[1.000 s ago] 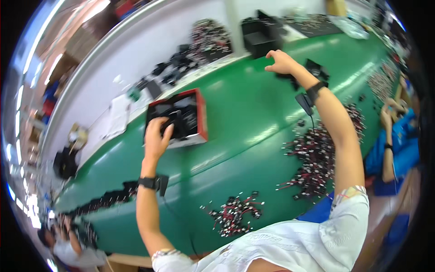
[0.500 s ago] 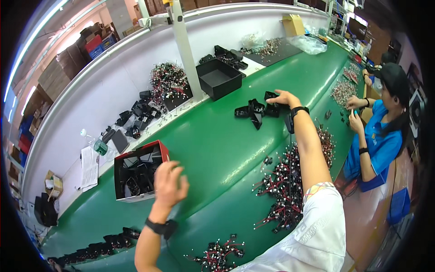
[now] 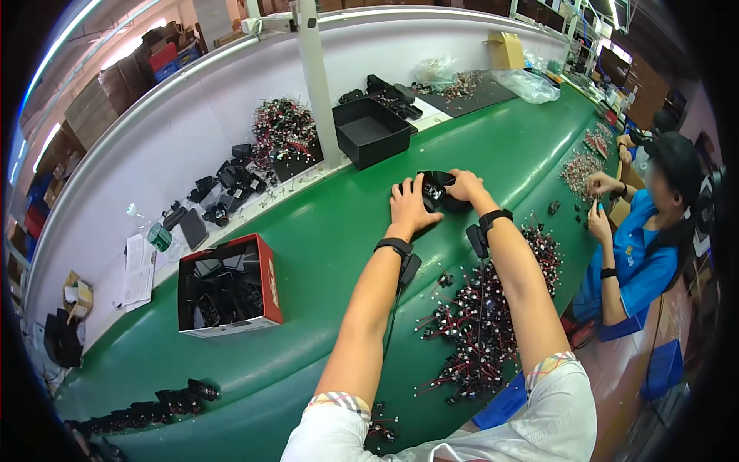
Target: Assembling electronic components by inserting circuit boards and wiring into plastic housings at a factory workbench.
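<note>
A small cluster of black plastic parts (image 3: pixel 434 191) lies on the green work surface (image 3: pixel 339 239), pressed together between my two hands. My left hand (image 3: pixel 412 208) is closed around its left side, with the fingers bent over the parts. On the other side my right hand (image 3: pixel 465 187) grips it, the thumb toward the middle. How many parts are held is hidden by my fingers. Left of my left forearm stands an open red and white box (image 3: pixel 270 286) with black plastic parts inside.
A black bin (image 3: pixel 371 137) stands behind my hands. Piles of wired components lie beside my right forearm (image 3: pixel 481 331) and on the back ledge (image 3: pixel 285 131). A row of black parts (image 3: pixel 154 408) runs along the lower left. A co-worker in blue (image 3: pixel 635 254) sits at the right.
My left hand has moved right, from beside the red and white box to the black parts. My right hand has shifted slightly left and down, and the spread parts are now gathered closer together.
</note>
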Demonstrator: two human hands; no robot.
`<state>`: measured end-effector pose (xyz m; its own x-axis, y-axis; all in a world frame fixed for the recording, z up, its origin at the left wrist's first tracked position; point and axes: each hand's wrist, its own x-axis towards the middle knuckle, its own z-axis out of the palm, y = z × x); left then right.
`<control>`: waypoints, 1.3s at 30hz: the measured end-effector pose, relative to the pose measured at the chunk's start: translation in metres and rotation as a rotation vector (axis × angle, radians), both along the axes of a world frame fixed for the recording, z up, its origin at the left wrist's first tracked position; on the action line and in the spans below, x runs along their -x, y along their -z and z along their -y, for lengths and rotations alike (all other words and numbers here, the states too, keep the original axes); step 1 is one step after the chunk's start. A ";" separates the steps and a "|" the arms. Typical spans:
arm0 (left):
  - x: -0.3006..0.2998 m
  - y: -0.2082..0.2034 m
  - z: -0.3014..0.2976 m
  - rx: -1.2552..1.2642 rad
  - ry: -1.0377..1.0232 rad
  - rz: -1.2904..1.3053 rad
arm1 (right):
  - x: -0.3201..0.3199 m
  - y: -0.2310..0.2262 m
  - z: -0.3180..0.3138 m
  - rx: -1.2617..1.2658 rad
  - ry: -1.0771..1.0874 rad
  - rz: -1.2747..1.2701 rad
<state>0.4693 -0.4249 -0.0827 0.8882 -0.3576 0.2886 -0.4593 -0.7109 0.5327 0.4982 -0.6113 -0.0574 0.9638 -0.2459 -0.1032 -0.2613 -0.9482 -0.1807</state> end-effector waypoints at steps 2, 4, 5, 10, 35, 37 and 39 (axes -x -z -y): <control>-0.007 0.008 -0.002 0.068 -0.004 0.043 | 0.006 0.000 -0.009 -0.036 -0.010 0.008; -0.009 0.007 -0.001 0.080 0.010 0.057 | 0.012 0.001 -0.012 -0.046 -0.021 0.030; -0.008 0.011 -0.004 0.097 0.013 0.060 | 0.016 0.004 -0.017 -0.051 -0.041 0.042; 0.005 0.012 -0.011 0.210 0.037 0.060 | 0.023 0.024 -0.016 -0.192 -0.203 0.217; 0.179 -0.124 -0.390 0.141 -0.214 -0.172 | 0.126 -0.101 -0.381 -1.187 -0.826 -0.335; 0.196 -0.117 -0.393 0.133 -0.204 -0.262 | 0.124 -0.098 -0.370 -1.186 -0.856 -0.404; 0.207 -0.105 -0.411 0.031 -0.187 -0.175 | 0.123 -0.096 -0.344 -1.003 -1.033 -0.229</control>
<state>0.2622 -0.0141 0.0219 0.9754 -0.1762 0.1325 -0.2203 -0.7568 0.6154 0.3749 -0.2674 0.0382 0.6018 0.7985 0.0165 0.3310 -0.2306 -0.9150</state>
